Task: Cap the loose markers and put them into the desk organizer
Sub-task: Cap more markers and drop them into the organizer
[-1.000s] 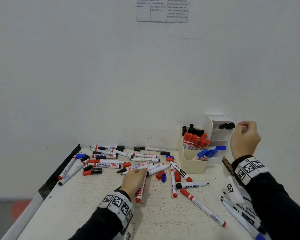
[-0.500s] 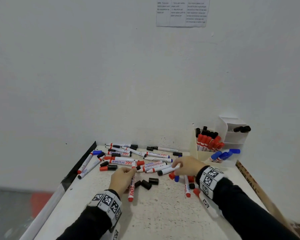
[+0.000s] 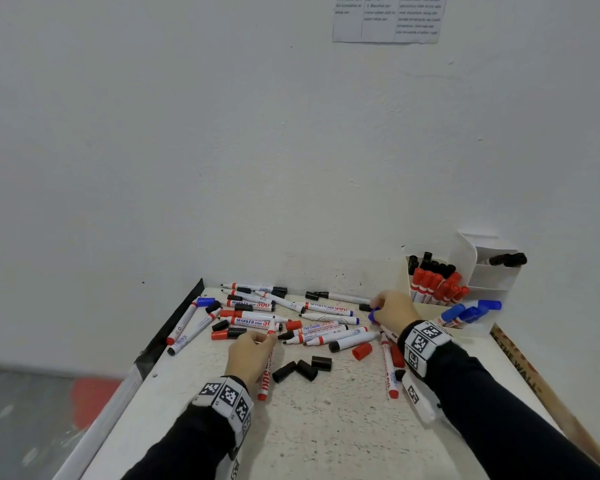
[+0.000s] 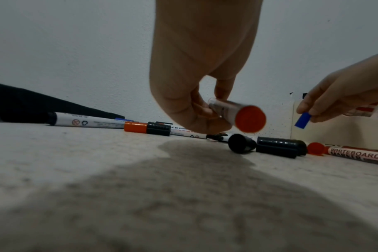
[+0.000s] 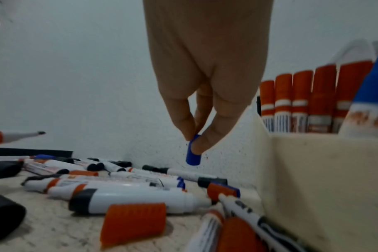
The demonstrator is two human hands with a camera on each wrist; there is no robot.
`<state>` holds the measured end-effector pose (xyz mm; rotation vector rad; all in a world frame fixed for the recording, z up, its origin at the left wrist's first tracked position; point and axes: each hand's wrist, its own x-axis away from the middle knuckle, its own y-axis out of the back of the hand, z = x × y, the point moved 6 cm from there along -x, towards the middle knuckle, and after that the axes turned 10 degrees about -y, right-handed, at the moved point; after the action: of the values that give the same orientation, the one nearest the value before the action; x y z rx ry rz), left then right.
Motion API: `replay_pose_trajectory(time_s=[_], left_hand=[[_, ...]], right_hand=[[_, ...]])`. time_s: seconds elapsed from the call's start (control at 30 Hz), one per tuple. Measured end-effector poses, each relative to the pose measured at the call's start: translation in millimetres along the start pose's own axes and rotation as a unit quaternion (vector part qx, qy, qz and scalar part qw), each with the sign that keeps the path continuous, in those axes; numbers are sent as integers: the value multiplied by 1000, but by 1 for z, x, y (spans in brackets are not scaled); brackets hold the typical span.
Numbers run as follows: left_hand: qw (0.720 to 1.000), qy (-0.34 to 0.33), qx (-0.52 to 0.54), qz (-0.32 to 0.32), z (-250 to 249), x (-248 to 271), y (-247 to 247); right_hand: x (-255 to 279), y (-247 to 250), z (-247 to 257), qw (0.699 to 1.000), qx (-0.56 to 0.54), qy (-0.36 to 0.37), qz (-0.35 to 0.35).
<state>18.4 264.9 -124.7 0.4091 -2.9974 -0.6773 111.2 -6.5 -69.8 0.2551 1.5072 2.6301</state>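
My left hand (image 3: pixel 265 339) grips a red-ended whiteboard marker (image 3: pixel 265 375) just above the table, its uncapped tip pointing toward the pile; in the left wrist view the marker's red end (image 4: pixel 250 119) faces the camera. My right hand (image 3: pixel 376 308) pinches a small blue cap (image 3: pixel 372 315) between thumb and fingers (image 5: pixel 211 136), beside the desk organizer (image 3: pixel 430 315). The blue cap (image 5: pixel 193 153) hangs above the loose markers (image 3: pixel 309 320). The organizer holds red, black and blue capped markers.
Loose black caps (image 3: pixel 302 368) and a red cap (image 3: pixel 362 351) lie between my hands. More markers (image 3: pixel 390 368) lie under my right wrist. The wall stands right behind the pile. A black strip (image 3: pixel 174 327) edges the table's left side.
My right hand came down from the organizer to the pile and now pinches a blue cap. My left hand kept its hold on the red marker.
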Motion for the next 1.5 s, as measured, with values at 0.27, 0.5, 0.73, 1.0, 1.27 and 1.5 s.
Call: replay_pose_trajectory(time_s=[0.27, 0.5, 0.73, 1.0, 1.27, 1.5], left_hand=[[1000, 3, 9, 16, 4, -1, -9], [1000, 4, 14, 24, 6, -3, -13], [1000, 0, 17, 24, 5, -2, -10], [999, -12, 25, 23, 1, 0, -12], [999, -25, 21, 30, -3, 1, -12], [998, -42, 13, 42, -8, 3, -16]], right_hand=[[-11, -35, 0, 997, 44, 21, 64], [-25, -34, -10, 992, 122, -22, 33], [-32, -44, -15, 979, 187, -70, 53], [-31, -45, -14, 972, 216, -86, 43], [-32, -41, -12, 975, 208, -74, 28], [-29, -17, -5, 995, 70, -20, -67]])
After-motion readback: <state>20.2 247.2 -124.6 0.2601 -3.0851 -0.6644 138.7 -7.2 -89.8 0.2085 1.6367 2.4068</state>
